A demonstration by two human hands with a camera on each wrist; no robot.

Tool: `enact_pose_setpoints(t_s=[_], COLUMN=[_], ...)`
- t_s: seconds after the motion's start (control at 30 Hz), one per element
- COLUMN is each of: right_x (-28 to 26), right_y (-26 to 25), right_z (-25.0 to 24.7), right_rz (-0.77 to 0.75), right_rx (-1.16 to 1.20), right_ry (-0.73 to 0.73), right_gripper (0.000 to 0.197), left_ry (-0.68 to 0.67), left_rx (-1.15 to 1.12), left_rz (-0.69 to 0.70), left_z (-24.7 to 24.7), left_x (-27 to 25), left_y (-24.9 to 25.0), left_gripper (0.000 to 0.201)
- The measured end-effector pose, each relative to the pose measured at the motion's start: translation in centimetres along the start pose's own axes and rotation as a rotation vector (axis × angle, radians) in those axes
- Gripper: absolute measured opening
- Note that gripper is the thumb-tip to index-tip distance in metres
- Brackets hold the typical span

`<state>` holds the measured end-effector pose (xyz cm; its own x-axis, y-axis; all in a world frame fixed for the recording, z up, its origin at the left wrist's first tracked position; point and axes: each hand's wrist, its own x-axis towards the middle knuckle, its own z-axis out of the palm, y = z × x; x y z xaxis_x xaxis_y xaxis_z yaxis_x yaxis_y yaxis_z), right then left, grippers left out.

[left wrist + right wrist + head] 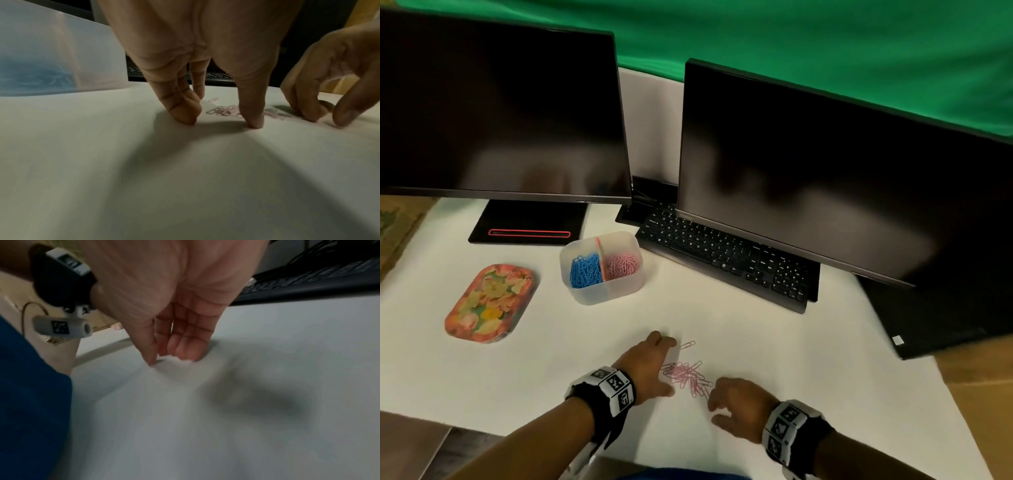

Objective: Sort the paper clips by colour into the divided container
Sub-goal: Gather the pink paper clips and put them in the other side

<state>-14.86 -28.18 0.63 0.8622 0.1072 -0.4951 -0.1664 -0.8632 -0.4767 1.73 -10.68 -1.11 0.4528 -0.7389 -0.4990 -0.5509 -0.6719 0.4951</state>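
A loose pile of pink paper clips (688,377) (226,111) lies on the white table near the front, with one stray pink clip (687,344) just beyond it. My left hand (666,366) (222,122) stands at the pile's left side, straight fingers and thumb touching the table. My right hand (714,409) (169,360) is at the pile's right side with fingertips down on the table; I see no clip held in it. The translucent divided container (599,294) (61,56) stands farther back, with blue clips (585,270) in its left compartment and pink clips (621,265) in its right.
A floral tray (489,303) lies left of the container. A black keyboard (722,253) and two dark monitors (500,113) (825,192) stand along the back. The table edge runs close to my forearms.
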Motion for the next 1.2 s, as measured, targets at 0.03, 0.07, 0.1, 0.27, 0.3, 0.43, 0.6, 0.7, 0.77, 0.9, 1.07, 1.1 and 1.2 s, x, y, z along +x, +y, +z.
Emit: enact_pose_setpoints(t_s=[0.03,0.07,0.1,0.27,0.3,0.43,0.6,0.7,0.77,0.9,1.07,1.1,1.2], right_x=[0.5,1.1,1.8,4.9,5.0,4.6,6.2,7.4,7.5,7.9,8.3,8.3,8.6], right_y=[-0.5,-1.0,-1.6,-2.4,-2.3,-1.3,-1.1,-1.3,-1.6,-1.4,-1.1,-1.1,-1.0], right_z=[0.4,0.6,0.6,-1.3,-1.9,-3.7,-4.3,-3.9,-3.9,-3.9,-3.6,-3.6,-4.0], right_rz=[-0.01,-0.005,0.007,0.058,0.063,0.131,0.115,0.013,0.01,0.015,0.006,0.004,-0.009], right_rx=[0.014,0.036,0.058,0.072,0.085,0.035,-0.082,-0.023,0.006,0.016,-0.033,-0.043,-0.105], right_ry=[-0.002,0.015,0.046,0.15,0.176,0.227,0.04,0.072,0.084,0.113,0.13,0.128,0.123], right_gripper=[0.027,0.027,0.027,0.031,0.03,0.057,0.085,0.05,0.034,0.023,0.02,0.021,0.025], left_ry=[0.006,0.019,0.035,0.136,0.151,0.102,0.096,0.127,0.129,0.147,0.171,0.172,0.205], left_rx=[-0.003,-0.005,0.002,-0.009,-0.022,-0.062,-0.008,-0.011,-0.006,-0.026,-0.085,-0.094,-0.121], left_rz=[0.0,0.001,0.006,0.038,0.032,-0.063,-0.068,-0.024,-0.022,-0.018,-0.008,0.0,0.008], left_z=[0.1,0.1,0.1,-0.3,-0.5,-0.8,-0.5,-0.5,-0.6,-0.4,-0.5,-0.5,-0.7], left_x=[0.3,0.6,0.8,1.3,1.3,1.0,1.2,1.6,1.9,2.2,2.1,2.0,1.9], left_y=[0.3,0.5,0.9,2.3,2.2,1.1,1.6,2.2,2.4,2.5,2.3,2.3,2.1], left_gripper=[0.082,0.073,0.06,0.018,0.019,0.049,0.028,0.016,0.016,0.018,0.02,0.021,0.022])
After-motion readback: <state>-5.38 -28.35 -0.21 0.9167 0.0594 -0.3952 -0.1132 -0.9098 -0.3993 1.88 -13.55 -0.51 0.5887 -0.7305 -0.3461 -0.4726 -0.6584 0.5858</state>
